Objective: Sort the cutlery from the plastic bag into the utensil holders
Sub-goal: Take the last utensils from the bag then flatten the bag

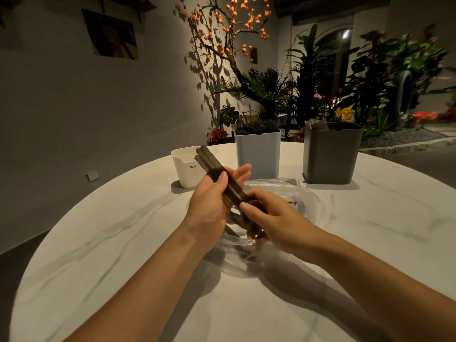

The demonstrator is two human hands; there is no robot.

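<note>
While we hold above the table (123,243):
White holder (187,169): near far-left edge, reads "CRBW".
Left hand (212,201): grips knives (217,171).
Right hand (269,213): pinches their blades over bag (291,193).
Blue holder (257,154), grey holder (330,154): behind.

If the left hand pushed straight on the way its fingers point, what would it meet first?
Probably the light blue holder: the left hand points up and right toward it while gripping the knives. Depth is unclear from one view.

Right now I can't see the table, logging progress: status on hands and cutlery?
Left hand and right hand both grip one cutlery bundle above the plastic bag. White holder looks empty. Nothing blocking.
</note>
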